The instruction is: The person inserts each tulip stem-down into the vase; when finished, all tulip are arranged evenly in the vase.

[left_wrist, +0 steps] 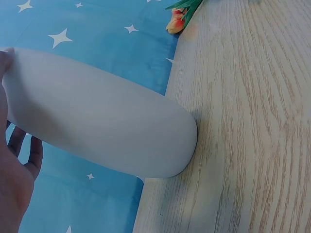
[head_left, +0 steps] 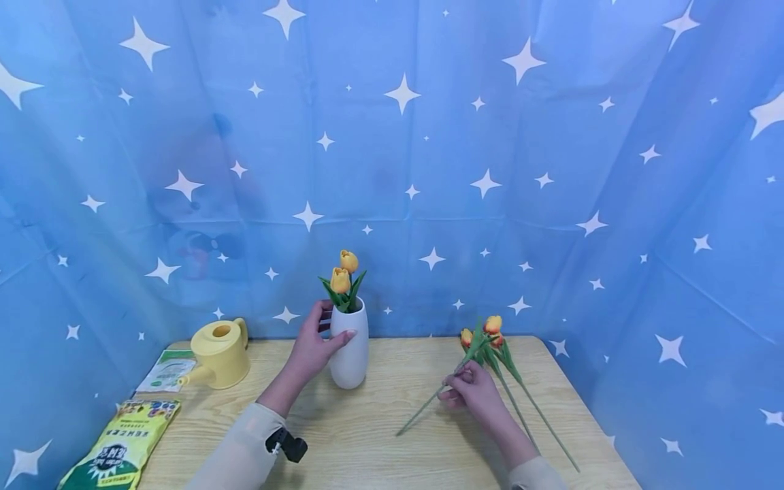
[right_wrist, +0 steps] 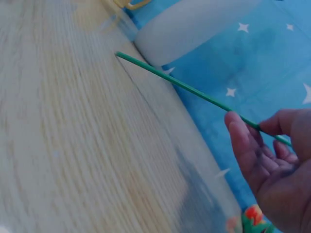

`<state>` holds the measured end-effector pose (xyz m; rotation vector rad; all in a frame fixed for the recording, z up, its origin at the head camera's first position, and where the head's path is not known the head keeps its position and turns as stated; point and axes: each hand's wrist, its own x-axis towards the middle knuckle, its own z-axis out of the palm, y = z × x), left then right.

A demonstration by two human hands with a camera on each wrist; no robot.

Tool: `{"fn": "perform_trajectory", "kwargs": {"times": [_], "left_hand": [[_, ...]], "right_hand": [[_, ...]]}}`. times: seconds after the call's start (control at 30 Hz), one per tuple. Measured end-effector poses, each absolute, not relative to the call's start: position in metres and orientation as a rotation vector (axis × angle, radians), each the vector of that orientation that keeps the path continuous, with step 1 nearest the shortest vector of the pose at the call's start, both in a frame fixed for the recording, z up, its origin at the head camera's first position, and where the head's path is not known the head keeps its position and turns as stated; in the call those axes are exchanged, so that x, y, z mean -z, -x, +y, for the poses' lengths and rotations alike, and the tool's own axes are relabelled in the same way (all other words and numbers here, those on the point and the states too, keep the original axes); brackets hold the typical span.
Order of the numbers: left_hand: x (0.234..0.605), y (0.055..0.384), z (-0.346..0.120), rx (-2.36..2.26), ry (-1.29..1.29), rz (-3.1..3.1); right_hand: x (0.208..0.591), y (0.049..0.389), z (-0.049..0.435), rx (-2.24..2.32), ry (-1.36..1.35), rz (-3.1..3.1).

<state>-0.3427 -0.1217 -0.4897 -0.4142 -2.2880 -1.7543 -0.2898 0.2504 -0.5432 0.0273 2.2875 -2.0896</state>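
A white vase [head_left: 351, 354] stands upright near the back edge of the table, with two yellow tulips [head_left: 340, 280] and their green leaves showing above its rim. My left hand [head_left: 314, 348] holds the vase from its left side, thumb across the front and fingers behind. To the right, my right hand [head_left: 478, 396] pinches the green stem [head_left: 418, 414] of an artificial tulip between thumb and fingertips. In the right wrist view this stem [right_wrist: 180, 84] points toward the vase's base. Its bloom overlaps the orange-yellow tulips [head_left: 493, 325] lying behind the hand.
Long stems [head_left: 548, 425] of the lying tulips stretch toward the table's front right. On the left are a yellow watering can [head_left: 223, 361], a white-and-green packet [head_left: 165, 373] and a yellow-green bag [head_left: 125, 442]. A blue star-patterned curtain [head_left: 392, 156] hangs right behind the table.
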Motion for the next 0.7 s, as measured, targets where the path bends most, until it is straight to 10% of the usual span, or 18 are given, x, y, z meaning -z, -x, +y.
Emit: {"fn": "perform_trajectory", "kwargs": {"times": [0.7], "left_hand": [[0.488,0.341,-0.122,1.745,0.399,-2.313]], "right_hand": [[0.515,0.299,0.242,2.203,-0.042,2.343]]}}
